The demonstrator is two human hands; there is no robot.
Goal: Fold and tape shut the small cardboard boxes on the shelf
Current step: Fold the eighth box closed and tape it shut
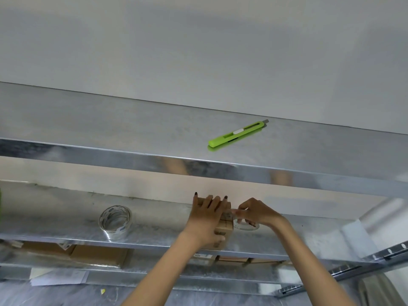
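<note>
A small brown cardboard box (225,228) stands on the middle metal shelf (154,228). My left hand (207,215) lies flat on top of it, fingers straight, pressing the flaps down. My right hand (254,214) is just right of the box and pinches a small roll of clear tape (246,226), with a strip of tape running from it onto the box's top right edge. Most of the box top is hidden under my left hand.
A larger roll of clear tape (115,221) stands on the same shelf to the left. A green utility knife (237,134) lies on the upper shelf (132,129). More cardboard boxes (97,253) sit on the lower level. A wall is behind.
</note>
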